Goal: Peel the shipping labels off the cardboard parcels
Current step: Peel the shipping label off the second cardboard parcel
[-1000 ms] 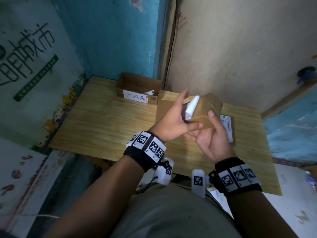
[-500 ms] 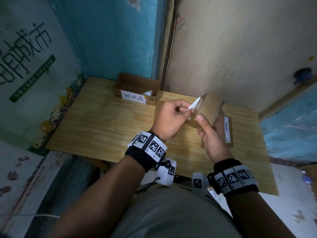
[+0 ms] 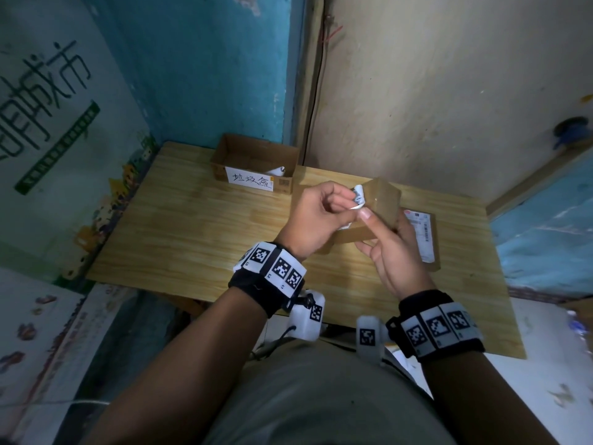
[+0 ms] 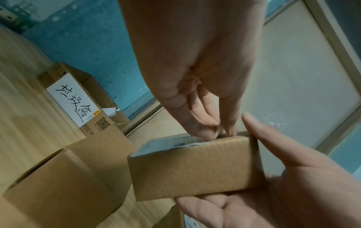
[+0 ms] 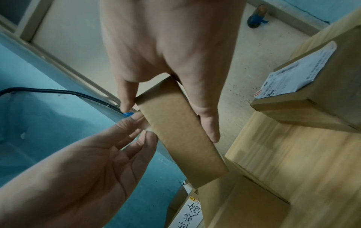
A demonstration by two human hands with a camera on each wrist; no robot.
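My left hand (image 3: 316, 216) has its grip clamped on the label (image 3: 357, 197), thumb and fingertips pinching the curled free end. My right hand (image 3: 390, 248) grips the parcel (image 3: 382, 203) from below, thumb up along its near corner, holding it off the desk (image 3: 192, 226). The label is partly lifted; in the left wrist view the rest lies stuck flat on the parcel's top face. To peel it well, I'd pull low and slow, back along the face, not straight up, so the paper doesn't tear. Right hand should brace hard against the pull. Regrip closer to the stuck line if it starts to rip. Open bin box (image 3: 256, 165) sits at the desk's far edge, an old label inside. Another labelled parcel (image 3: 423, 239) lies on the desk just behind my right hand, not yet done.
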